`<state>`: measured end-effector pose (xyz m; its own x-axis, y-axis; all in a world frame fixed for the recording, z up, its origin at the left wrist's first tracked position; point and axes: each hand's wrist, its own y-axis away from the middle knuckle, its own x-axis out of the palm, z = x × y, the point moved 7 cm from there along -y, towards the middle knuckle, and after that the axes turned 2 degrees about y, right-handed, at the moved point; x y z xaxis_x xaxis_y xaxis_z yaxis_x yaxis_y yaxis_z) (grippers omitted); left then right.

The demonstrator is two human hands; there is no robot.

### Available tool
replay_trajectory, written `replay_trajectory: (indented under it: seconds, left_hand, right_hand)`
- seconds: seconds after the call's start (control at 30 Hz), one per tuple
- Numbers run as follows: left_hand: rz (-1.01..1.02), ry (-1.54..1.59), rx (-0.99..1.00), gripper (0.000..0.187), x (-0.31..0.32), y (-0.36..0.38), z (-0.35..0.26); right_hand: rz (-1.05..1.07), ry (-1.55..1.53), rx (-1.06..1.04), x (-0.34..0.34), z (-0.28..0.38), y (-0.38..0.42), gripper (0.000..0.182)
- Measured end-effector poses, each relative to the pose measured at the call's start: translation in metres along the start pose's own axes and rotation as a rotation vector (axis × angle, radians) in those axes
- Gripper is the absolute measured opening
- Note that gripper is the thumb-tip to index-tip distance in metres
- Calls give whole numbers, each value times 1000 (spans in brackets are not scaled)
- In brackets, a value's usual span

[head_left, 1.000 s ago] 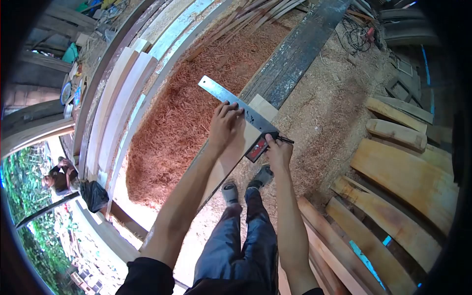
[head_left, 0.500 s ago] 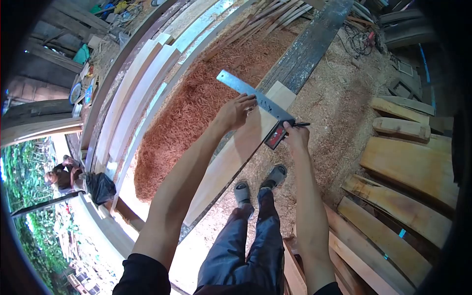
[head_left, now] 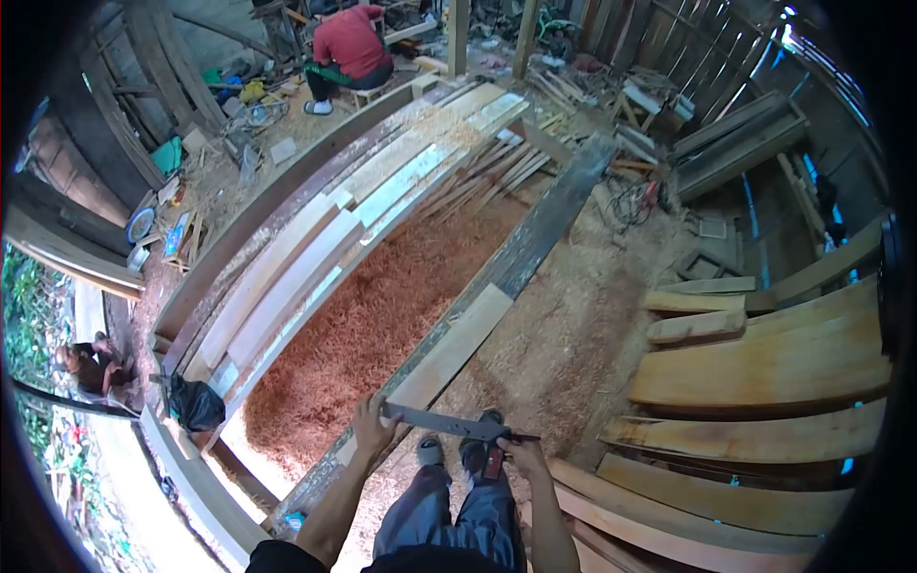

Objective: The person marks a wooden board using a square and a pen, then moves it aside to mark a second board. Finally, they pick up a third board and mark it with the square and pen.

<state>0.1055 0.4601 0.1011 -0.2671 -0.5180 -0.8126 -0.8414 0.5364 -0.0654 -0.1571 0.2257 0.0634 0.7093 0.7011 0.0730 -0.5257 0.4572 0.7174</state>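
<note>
A metal try square (head_left: 441, 421) lies across a pale wooden board (head_left: 454, 346), its blade reaching past the board's right edge. My left hand (head_left: 373, 426) is at the blade's far tip, fingers closed around it and close to the board's left edge. In my right hand (head_left: 526, 458) is the square's dark stock (head_left: 494, 462), which has red on it. A thin dark pencil-like stick (head_left: 523, 437) also pokes out of that hand. The board rests on a long weathered beam (head_left: 549, 224).
Reddish shavings (head_left: 349, 329) fill the space left of the beam. Planks (head_left: 296, 272) lie beyond them, with a black bag (head_left: 196, 403) near their end. Thick slabs (head_left: 755, 372) are stacked on the right. One person (head_left: 351, 43) sits at the back; another person (head_left: 95, 363) is at the left.
Both hands and the try square have come down the board towards my body, away from its far end. My view has lifted, showing more of the workshop and the seated person at the back.
</note>
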Motion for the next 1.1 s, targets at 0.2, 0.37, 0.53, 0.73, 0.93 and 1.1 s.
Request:
replay_trajectory:
  seconds: [0.2, 0.37, 0.53, 0.73, 0.93, 1.1]
  left_hand:
    - [371, 661, -475, 37, -13, 50, -1]
    - [276, 949, -610, 26, -1, 63, -41]
    - [136, 1035, -732, 26, 39, 67, -74]
    - [-60, 1097, -871, 32, 69, 53, -124]
    - [-165, 1156, -866, 30, 86, 13, -162]
    - [-124, 1114, -875, 33, 107, -40, -173]
  right_hand:
    - [-126, 214, -117, -62, 50, 45, 30]
    - [-71, 143, -254, -91, 97, 15, 32]
    - [22, 350, -242, -108, 151, -15, 34]
    - [69, 597, -338, -141, 202, -49, 37]
    - [73, 789, -357, -152, 268, -78, 44]
    - [-67, 909, -546, -149, 325, -103, 49]
